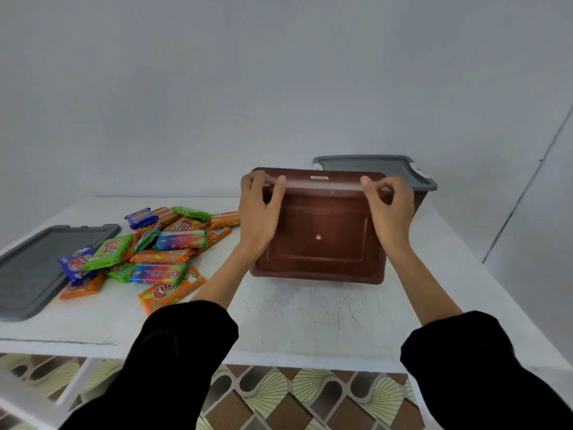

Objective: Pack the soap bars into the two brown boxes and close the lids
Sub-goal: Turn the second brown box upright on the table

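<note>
Head view: the brown lid (319, 240) lies on the brown box (419, 201) on the white table (310, 311), with its far rim caught in both grips. The left grip (260, 206) and right grip (387, 206) each curl over that rim, pinching it between thumb and fingers. Wrapped soap bars (161, 252) are piled to the left, beside a grey lid (46, 262). A grey box (366, 162) stands behind. The wrapper logos and the lid's white label (319, 177) are too blurred to read.
</note>
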Demonstrator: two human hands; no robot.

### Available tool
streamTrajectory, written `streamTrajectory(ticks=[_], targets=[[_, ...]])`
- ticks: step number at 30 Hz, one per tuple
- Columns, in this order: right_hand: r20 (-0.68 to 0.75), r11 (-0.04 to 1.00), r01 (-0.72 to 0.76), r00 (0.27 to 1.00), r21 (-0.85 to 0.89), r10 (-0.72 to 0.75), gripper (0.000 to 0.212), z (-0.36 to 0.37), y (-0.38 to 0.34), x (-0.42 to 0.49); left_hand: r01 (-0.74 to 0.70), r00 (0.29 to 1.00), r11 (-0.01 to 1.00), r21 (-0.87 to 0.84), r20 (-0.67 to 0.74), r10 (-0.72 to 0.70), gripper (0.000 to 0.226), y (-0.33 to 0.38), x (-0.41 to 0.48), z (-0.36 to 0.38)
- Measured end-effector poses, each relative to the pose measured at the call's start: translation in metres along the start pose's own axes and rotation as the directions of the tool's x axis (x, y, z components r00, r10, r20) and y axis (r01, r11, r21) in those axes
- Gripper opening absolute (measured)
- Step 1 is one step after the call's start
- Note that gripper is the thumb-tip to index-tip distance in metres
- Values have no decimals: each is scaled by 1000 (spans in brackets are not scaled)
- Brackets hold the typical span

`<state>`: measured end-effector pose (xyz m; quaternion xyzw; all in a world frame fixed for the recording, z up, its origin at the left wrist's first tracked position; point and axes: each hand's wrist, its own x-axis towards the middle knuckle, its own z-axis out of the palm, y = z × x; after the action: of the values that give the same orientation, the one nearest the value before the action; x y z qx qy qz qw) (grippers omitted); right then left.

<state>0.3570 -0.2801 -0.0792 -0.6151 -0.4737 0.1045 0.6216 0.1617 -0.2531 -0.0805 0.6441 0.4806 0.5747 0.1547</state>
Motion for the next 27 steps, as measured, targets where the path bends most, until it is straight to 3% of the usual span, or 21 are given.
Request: streamTrajectory(ticks=[6,9,12,15,21,27], targets=[[-121,994,-45,992,-103,33,22,1,11,-29,94,982,948,302,-186,-38,26,-15,-15,-4],[17,968,-64,997,-243,70,39,-7,9,-21,90,995,930,357,-79,-66,53,-12,0,-13],[232,933,-103,954,-344,191,65,-13,3,-7,89,979,906,415,131,-156,70,-11,10,-11],[353,908,-145,888,-392,294,72,-14,-1,0,131,933,898,421,255,-255,70,-13,11,-3],[383,905,-157,867,-396,318,76,-8,1,23,94,940,877,471,249,-234,67,-13,11,-2],[271,934,-102,941,-343,202,57,-8,7,12,87,980,949,302,147,-136,45,-7,4,-4]])
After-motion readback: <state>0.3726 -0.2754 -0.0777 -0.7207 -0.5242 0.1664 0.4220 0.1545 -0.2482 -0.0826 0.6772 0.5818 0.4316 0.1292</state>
